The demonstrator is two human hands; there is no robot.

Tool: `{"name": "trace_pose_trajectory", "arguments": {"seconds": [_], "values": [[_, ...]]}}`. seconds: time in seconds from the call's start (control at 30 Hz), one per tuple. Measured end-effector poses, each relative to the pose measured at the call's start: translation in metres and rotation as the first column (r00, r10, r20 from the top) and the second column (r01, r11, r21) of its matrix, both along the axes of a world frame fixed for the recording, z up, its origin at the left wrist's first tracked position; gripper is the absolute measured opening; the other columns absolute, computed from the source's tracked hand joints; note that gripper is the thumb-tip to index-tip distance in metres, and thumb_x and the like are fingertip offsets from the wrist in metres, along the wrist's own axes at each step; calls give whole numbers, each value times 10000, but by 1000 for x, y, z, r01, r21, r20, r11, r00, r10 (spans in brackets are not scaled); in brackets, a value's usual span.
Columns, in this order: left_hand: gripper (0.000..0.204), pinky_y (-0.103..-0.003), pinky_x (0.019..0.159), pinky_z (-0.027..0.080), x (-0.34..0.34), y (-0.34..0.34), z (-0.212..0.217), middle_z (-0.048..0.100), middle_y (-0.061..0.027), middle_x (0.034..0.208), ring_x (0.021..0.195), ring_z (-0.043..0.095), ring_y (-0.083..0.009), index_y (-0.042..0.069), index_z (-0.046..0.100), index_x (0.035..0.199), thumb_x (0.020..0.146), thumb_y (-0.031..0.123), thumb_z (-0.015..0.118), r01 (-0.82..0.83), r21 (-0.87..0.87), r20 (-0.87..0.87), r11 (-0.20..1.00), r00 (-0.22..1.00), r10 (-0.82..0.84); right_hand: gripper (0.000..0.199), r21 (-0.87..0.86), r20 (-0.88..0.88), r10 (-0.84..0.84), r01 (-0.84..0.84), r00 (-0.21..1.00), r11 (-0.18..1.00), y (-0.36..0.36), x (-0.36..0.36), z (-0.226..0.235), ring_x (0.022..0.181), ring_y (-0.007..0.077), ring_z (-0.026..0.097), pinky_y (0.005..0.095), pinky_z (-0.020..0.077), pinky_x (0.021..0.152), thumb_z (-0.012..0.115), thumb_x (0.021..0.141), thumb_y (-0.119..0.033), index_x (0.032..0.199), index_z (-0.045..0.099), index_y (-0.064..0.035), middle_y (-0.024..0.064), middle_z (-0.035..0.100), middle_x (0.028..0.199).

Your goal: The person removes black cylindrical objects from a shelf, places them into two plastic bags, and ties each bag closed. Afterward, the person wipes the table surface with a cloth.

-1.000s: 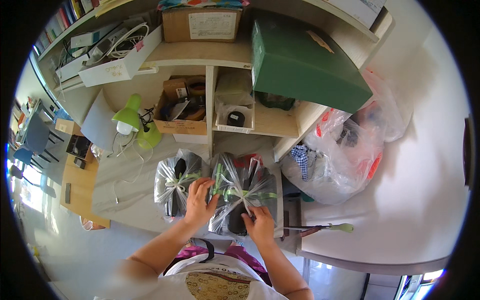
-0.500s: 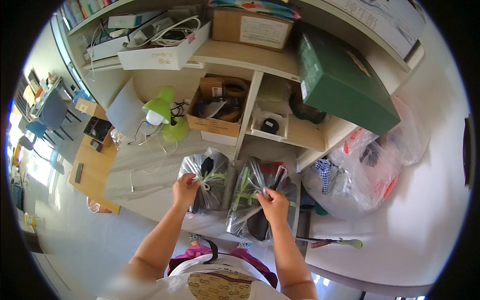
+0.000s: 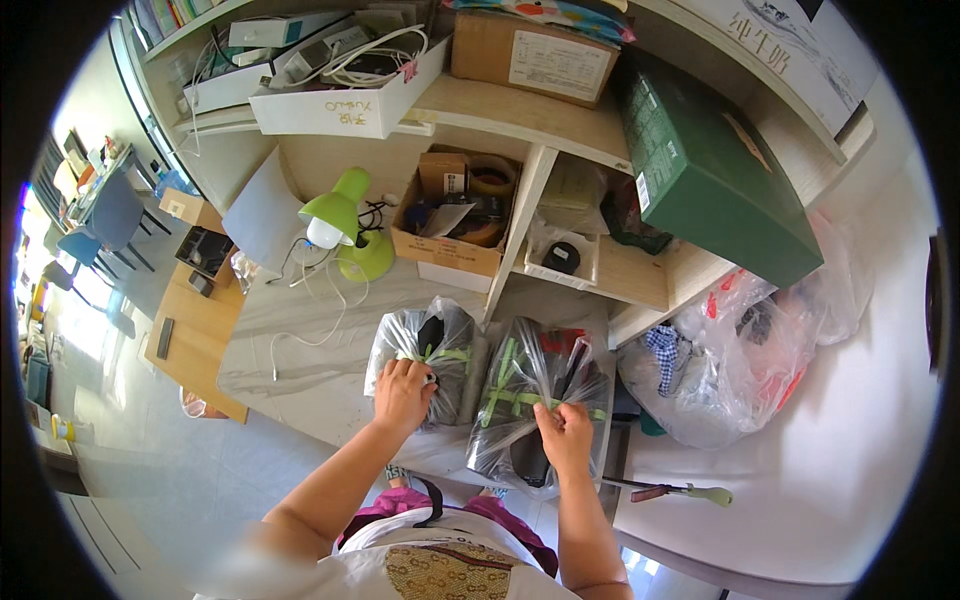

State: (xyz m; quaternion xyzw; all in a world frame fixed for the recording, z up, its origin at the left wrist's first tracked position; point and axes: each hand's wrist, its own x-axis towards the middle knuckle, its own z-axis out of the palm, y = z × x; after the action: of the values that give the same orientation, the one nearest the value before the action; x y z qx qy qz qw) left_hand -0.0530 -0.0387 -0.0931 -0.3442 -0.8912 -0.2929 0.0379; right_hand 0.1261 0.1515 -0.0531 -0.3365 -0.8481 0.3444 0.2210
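Note:
Two clear plastic bags lie side by side on the marbled desktop, each holding dark folded stuff tied with green ribbon. On the left bag (image 3: pixel 455 343) my left hand (image 3: pixel 403 393) is closed over the gathered, knotted top, part of which shows past the fingers. My right hand (image 3: pixel 565 435) pinches the bunched plastic of the right bag (image 3: pixel 497 425), with thumb and fingertips together. Red and black items also show through the right bag's far side. Both bags rest on the desk close to its front edge.
Behind the bags stand a green desk lamp (image 3: pixel 363 255) with a loose white cable and a cardboard box (image 3: pixel 445 250) of tapes. A large green box (image 3: pixel 715 170) juts from the shelf. Stuffed plastic bags (image 3: pixel 740 390) and a green-handled tool (image 3: pixel 708 494) are at the right.
My left hand has turned and closed further over the left bag's knot. My right hand still pinches the right bag. The whole view has shifted slightly.

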Motion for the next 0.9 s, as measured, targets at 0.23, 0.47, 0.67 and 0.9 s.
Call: {"name": "trace_pose_trajectory", "arguments": {"seconds": [0.23, 0.47, 0.67, 0.9], "values": [[307, -408, 767, 413, -9, 7, 13, 597, -87, 831, 879, 547, -294, 74, 548, 865, 664, 237, 713, -24, -130, -1, 991, 1000, 24, 380, -107, -53, -7, 2, 999, 994, -4, 7, -2, 632, 286, 499, 380, 395, 583, 734, 723, -275, 639, 510, 20, 136, 503, 663], [308, -405, 764, 410, -10, 7, 10, 610, -109, 813, 860, 565, -301, 71, 514, 904, 672, 198, 671, 4, -127, -34, 992, 999, -8, 383, -357, -142, -60, 5, 988, 934, -4, 10, -15, 578, 92, 395, 263, 328, 513, 748, 749, -246, 646, 505, 31, 16, 449, 655], [275, -407, 759, 409, -16, 5, 3, 615, -109, 790, 830, 582, -290, 79, 508, 878, 664, 135, 671, 44, -131, -114, 990, 992, -59, 357, -243, -167, -35, -7, 985, 970, -6, 9, -17, 552, 69, 403, 242, 319, 488, 747, 755, -227, 639, 519, 22, -6, 456, 639], [294, -287, 549, 447, -36, 4, -14, 543, -61, 649, 642, 559, -153, 42, 457, 815, 655, 86, 700, -391, 213, 470, 895, 844, 257, 343, -504, -156, -113, 19, 981, 863, -5, 14, -29, 563, 114, 454, 266, 366, 511, 733, 764, -259, 698, 564, 32, 48, 499, 679]]}}
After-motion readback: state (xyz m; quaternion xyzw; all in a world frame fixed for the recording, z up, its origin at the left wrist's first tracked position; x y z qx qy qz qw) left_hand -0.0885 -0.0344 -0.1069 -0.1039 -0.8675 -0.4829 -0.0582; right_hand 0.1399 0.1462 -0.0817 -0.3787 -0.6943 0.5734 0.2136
